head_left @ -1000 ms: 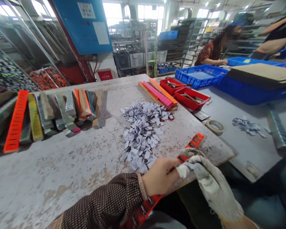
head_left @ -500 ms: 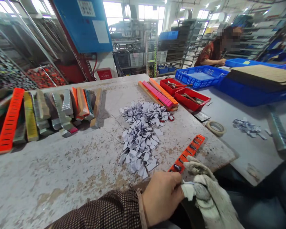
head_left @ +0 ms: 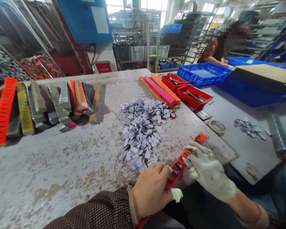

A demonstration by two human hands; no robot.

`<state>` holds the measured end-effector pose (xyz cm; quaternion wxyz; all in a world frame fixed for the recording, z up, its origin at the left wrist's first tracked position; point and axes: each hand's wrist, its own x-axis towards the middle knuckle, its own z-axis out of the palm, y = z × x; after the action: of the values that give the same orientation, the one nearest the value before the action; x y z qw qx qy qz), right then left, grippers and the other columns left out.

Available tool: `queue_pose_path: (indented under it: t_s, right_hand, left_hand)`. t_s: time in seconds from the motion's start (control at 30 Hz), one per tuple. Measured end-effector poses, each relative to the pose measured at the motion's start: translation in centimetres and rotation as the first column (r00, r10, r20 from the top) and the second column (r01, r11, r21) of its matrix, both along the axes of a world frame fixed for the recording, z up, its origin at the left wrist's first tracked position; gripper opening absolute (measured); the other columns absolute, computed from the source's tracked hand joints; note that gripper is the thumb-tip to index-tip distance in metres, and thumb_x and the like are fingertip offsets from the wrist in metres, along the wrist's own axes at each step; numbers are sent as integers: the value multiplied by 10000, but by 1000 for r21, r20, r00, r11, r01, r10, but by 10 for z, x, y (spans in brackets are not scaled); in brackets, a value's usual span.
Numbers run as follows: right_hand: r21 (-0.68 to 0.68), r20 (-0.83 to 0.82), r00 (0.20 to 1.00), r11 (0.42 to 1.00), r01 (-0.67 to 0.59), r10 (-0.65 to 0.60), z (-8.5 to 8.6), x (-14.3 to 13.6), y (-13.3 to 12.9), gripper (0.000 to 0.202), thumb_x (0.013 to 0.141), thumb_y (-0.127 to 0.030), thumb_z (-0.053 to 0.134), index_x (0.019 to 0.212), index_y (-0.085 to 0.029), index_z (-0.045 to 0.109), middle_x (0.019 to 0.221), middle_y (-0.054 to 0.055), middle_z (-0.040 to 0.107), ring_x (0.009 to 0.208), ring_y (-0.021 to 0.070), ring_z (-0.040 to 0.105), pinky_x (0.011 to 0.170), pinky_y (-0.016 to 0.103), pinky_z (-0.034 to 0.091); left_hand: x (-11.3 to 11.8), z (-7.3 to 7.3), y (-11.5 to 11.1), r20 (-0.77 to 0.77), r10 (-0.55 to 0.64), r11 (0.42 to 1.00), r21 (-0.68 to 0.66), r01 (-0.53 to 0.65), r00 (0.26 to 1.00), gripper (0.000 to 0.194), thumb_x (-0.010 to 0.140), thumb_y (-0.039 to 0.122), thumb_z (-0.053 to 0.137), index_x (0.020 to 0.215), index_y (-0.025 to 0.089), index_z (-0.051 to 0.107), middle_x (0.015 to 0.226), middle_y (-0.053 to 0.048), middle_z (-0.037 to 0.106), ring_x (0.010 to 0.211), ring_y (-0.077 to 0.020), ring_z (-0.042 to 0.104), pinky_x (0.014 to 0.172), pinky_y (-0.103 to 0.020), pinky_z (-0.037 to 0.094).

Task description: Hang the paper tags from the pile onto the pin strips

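Note:
A red-orange slotted strip (head_left: pixel 178 165) lies slantwise at the table's near right edge, with small dark metal pieces in several slots. My left hand (head_left: pixel 153 187), bare with white wraps on thumb and index finger, is closed around the lower part of the strip. My right hand (head_left: pixel 208 170), in a white knitted glove, rests over the strip's middle, its fingers bent onto it. Whether those fingertips pinch a small piece is hidden. Beyond my left hand, a heap of small white paper pieces (head_left: pixel 143 133) spreads over the table (head_left: pixel 81 162).
Slotted bars (head_left: pixel 27 108) and others stand in a row at the left. Pink and orange bars (head_left: pixel 160 90) lie behind the heap, near red trays (head_left: pixel 194 96). Tape (head_left: pixel 216 126), blue crates (head_left: pixel 205 73) and a person (head_left: pixel 213 51) are at the right.
My right hand has moved off my left fingers and up onto the strip, now palm down. My left hand has shifted slightly left, and more of the strip shows. The view has tilted down a little.

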<state>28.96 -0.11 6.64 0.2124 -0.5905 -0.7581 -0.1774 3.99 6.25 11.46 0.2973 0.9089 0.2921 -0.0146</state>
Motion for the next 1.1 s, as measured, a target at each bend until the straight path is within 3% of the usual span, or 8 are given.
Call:
queue_pose_path:
  t_s: [0.23, 0.5, 0.63, 0.73, 0.8, 0.87, 0.97, 1.1]
  right_hand:
    - [-118, 127, 990, 992, -51, 66, 13, -6, 13, 286, 930, -81, 444, 1003, -116, 718, 1075, 156, 758, 1116, 327, 694, 958, 519, 570]
    - [13, 297, 947, 991, -136, 126, 24, -10, 18, 358, 849, -22, 398, 945, -95, 735, 991, 181, 784, 886, 289, 760, 756, 424, 634]
    - [-86, 166, 968, 981, -176, 188, 23, -7, 25, 323, 859, -56, 414, 870, -136, 727, 996, 160, 776, 943, 290, 746, 836, 459, 627]
    - [-171, 21, 984, 970, -173, 179, 14, 1, 25, 266, 903, -86, 457, 891, -162, 711, 1059, 139, 755, 1067, 288, 705, 950, 477, 593]
    - [-192, -37, 986, 967, -169, 165, 6, 5, 22, 202, 932, -116, 499, 934, -165, 694, 1109, 143, 730, 1138, 296, 668, 1007, 497, 564]
    - [-221, -83, 984, 960, -169, 154, 0, 5, 19, 132, 947, -158, 545, 961, -167, 676, 1150, 149, 702, 1180, 303, 640, 1033, 515, 547]
    - [-232, -175, 976, 958, -171, 131, -5, 2, 14, 78, 956, -213, 583, 947, -190, 656, 1161, 136, 685, 1194, 302, 633, 1037, 524, 549]
    - [-161, -341, 940, 983, -91, 31, -7, 7, 6, 161, 991, -246, 531, 858, -245, 622, 1147, 106, 694, 1116, 269, 682, 927, 455, 620]
  left_hand:
    - [0, -10, 4, -40, -27, 999, -20, 27, 999, 315, 932, 446, 645, 1113, 194, 589, 1168, -80, 669, 1035, -286, 640, 894, -445, 576]
    - [2, -11, 6, -74, -24, 995, -100, 17, 997, 341, 903, 454, 663, 1120, 210, 565, 1194, -75, 669, 1000, -282, 673, 845, -420, 594]
    - [1, -9, 12, -74, -77, 994, -79, 71, 994, 439, 887, 595, 651, 1064, 200, 586, 1087, -80, 695, 914, -289, 686, 759, -411, 590]
    - [14, -5, 38, -50, -77, 997, 27, 78, 996, 294, 955, 486, 589, 998, 196, 615, 962, -66, 701, 856, -258, 683, 732, -369, 569]
    - [32, -3, 65, -19, -17, 984, 174, 20, 1000, 166, 991, 258, 506, 1089, 179, 614, 1033, -90, 698, 953, -255, 672, 805, -363, 561]
    - [57, -5, 96, -19, 10, 958, 287, -4, 1000, 271, 967, 112, 464, 1208, 140, 585, 1192, -144, 668, 1129, -288, 627, 934, -405, 538]
    - [90, -14, 133, -36, 35, 961, 275, -24, 999, 326, 912, 4, 447, 1182, 94, 607, 1245, -209, 644, 1220, -350, 593, 1005, -487, 507]
    - [105, -22, 152, -18, 52, 985, 165, -48, 998, 257, 835, -31, 520, 1014, 97, 652, 1173, -227, 665, 1122, -382, 659, 959, -531, 531]
